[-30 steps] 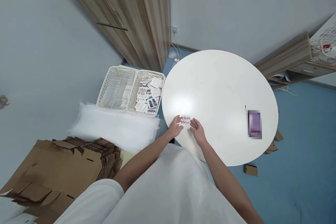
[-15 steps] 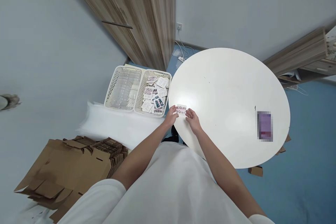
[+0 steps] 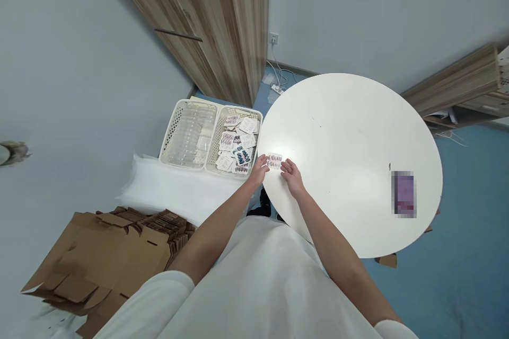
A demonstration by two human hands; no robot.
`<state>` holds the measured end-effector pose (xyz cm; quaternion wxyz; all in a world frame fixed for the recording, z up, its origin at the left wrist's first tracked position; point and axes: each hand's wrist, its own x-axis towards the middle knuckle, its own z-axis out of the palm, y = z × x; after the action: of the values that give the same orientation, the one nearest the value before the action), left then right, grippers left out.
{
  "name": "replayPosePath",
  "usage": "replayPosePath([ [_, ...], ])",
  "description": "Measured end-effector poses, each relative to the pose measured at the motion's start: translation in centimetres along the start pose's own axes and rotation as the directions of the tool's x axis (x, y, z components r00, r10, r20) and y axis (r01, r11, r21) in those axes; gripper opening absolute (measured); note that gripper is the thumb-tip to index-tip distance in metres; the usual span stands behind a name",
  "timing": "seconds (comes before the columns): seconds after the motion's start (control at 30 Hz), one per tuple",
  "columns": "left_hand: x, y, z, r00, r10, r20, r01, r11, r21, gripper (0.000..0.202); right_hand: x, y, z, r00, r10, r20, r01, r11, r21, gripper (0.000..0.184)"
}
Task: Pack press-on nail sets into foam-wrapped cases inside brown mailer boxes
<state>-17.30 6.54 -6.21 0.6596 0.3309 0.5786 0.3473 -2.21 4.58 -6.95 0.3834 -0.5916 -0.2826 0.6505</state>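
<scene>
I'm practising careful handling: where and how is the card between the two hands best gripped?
Probably by its left and right edges, fingertips coming in from both sides. The card is thin, and two rows of oval pieces cover most of its face, so pressing from above looks riskier. The left hand and right hand are at those sides.

At the edge of a white table (image 3: pixel 350 127), the left hand (image 3: pixel 259 171) and right hand (image 3: pixel 293 176) flank a small card (image 3: pixel 274 161) of pinkish pieces — whether either grips it is unclear. Beside the table, a white basket (image 3: pixel 212 140) holds similar cards (image 3: pixel 242 155).
</scene>
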Motion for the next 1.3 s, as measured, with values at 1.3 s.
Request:
replayPosePath([
  [1.3,-12.7,-0.1,-12.0,0.853,0.291,-0.434,0.057,0.773,0.631,0.037,-4.7,-2.9,9.4,0.856,-0.013,0.516,0.215,0.917,-0.334,0.031],
])
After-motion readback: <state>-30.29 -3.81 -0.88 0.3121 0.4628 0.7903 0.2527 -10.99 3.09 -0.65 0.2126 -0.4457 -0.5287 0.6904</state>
